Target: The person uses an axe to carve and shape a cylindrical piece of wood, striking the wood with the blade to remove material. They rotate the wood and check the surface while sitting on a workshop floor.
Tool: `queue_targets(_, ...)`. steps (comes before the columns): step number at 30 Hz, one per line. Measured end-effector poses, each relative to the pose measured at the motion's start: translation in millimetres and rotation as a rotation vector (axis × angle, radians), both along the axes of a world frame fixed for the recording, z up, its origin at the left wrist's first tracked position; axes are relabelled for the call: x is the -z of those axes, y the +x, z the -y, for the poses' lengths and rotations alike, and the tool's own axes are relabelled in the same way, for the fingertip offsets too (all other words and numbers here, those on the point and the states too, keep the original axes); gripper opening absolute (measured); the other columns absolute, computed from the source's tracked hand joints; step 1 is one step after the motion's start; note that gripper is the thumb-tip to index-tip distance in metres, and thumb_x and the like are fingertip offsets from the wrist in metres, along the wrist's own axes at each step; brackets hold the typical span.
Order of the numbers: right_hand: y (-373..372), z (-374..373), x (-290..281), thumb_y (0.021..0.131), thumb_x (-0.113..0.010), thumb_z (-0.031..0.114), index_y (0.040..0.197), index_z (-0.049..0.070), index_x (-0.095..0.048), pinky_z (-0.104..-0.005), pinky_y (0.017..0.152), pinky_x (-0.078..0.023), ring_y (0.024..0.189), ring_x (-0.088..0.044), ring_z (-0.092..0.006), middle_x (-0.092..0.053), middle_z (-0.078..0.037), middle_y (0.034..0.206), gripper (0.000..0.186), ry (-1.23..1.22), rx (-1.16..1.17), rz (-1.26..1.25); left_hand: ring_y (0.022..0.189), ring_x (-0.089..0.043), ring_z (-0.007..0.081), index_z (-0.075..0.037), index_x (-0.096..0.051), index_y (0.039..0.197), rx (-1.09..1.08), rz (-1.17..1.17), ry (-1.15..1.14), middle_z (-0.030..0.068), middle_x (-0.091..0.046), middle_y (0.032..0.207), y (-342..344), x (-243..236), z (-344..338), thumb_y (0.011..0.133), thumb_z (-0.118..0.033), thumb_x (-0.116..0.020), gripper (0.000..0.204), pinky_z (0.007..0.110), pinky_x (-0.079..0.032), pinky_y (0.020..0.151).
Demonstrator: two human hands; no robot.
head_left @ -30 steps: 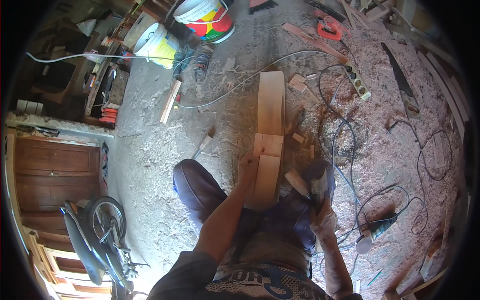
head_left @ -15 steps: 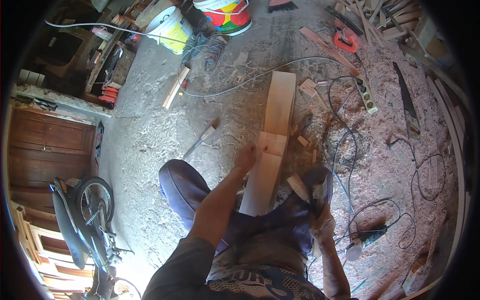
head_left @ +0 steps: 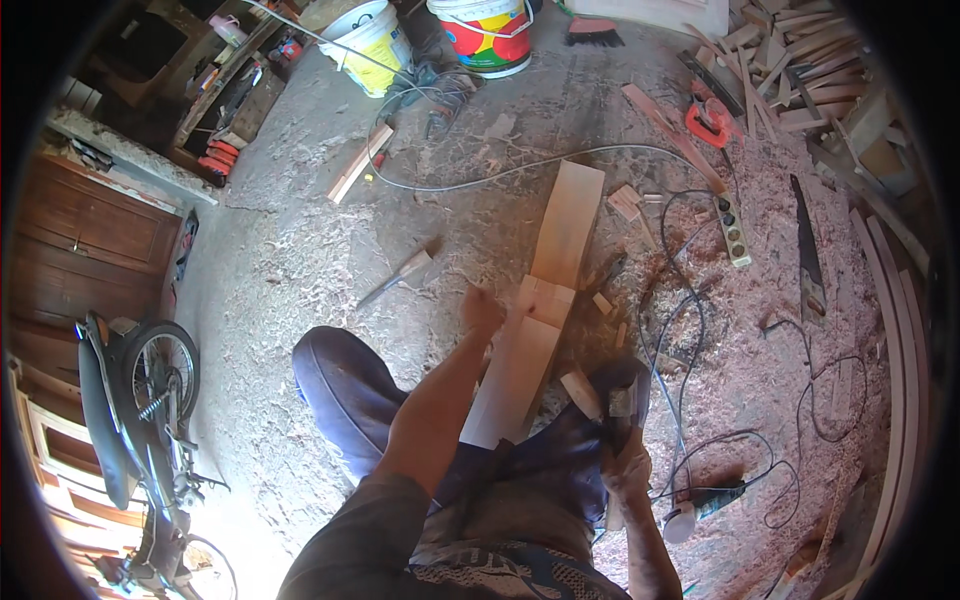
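A long pale board assembly (head_left: 515, 375) lies lengthwise between my legs, with a lapped joint (head_left: 543, 303) where two pieces meet. Just left of that joint is my left hand (head_left: 482, 312), fingers curled; what it holds, if anything, is hidden. My right hand (head_left: 626, 470) grips a tool with a greyish flat part (head_left: 622, 403) by my right knee; its exact kind I cannot make out. Beside it a short wooden block (head_left: 580, 393) rests near my thigh. A chisel (head_left: 398, 280) with a wooden handle lies on the floor to the left.
Cables loop right of the board around a power strip (head_left: 733, 230). A handsaw (head_left: 808, 250), an orange clamp (head_left: 708, 122) and an angle grinder (head_left: 700, 508) lie on the shaving-strewn floor. Two buckets (head_left: 485, 40) stand at the back; a motorcycle (head_left: 140, 420) is at left.
My left hand has drawn slightly away from the board's left edge. The whole view has shifted and turned a little; my right hand still grips the tool.
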State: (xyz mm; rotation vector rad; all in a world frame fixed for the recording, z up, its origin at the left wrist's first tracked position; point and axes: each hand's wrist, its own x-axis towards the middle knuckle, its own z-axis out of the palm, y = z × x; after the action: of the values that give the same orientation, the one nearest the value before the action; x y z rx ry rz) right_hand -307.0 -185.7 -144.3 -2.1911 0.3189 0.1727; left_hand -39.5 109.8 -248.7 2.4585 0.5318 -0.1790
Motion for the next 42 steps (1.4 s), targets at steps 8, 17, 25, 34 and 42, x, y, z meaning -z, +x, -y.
queue_targets(8,5,3,-4,0.087,-0.064,0.024,0.109,0.005,-0.049,-0.0590,0.077,-0.052,0.087,-0.065,-0.0549,-0.069,-0.029,0.091,0.032,0.017,0.111,-0.099,0.126,-0.055,0.0484,0.013,-0.063,0.121,0.239,-0.456,-0.112,0.0392,-0.062,0.119,-111,-27,0,0.095,-0.076,-0.033,0.098,0.050,-0.040,0.108)
queue_targets(17,0,2,-15,0.085,-0.065,0.024,0.111,0.003,-0.050,-0.0575,0.076,-0.052,0.089,-0.066,-0.0530,-0.069,-0.030,0.092,0.036,-0.003,0.102,-0.160,0.110,-0.065,0.0481,0.000,-0.075,0.105,0.013,-0.141,-0.033,0.0322,-0.069,0.104,-30,-34,25,0.097,-0.072,-0.036,0.082,0.051,-0.048,0.097)
queue_targets(25,7,-3,0,0.085,-0.065,0.030,0.115,0.005,-0.048,-0.0615,0.078,-0.051,0.089,-0.065,-0.0556,-0.068,-0.033,0.092,0.042,-0.004,0.080,-0.051,0.127,-0.057,0.0417,0.002,-0.047,0.142,0.274,0.080,-0.205,0.0292,-0.058,0.134,24,-40,42,0.082,-0.058,-0.073,0.088,0.049,-0.049,0.102)
queue_targets(34,-8,17,12,0.084,-0.067,0.029,0.120,0.002,-0.047,-0.0616,0.069,-0.052,0.080,-0.065,-0.0561,-0.068,-0.033,0.086,0.050,-0.010,0.131,0.030,0.108,-0.068,0.0295,-0.001,-0.064,0.124,0.473,-0.150,0.010,0.0216,-0.069,0.116,54,-67,68,0.071,-0.043,-0.087,0.071,0.040,-0.053,0.092)
queue_targets(42,-3,23,-4,0.081,-0.068,0.027,0.112,-0.001,-0.052,-0.0568,0.073,-0.054,0.084,-0.067,-0.0530,-0.069,-0.032,0.088,0.045,0.007,0.168,-0.076,0.098,-0.068,0.0333,-0.009,-0.063,0.114,1.084,0.201,0.179,0.0139,-0.071,0.103,140,-272,86,0.068,-0.028,-0.086,0.056,0.045,-0.052,0.086)
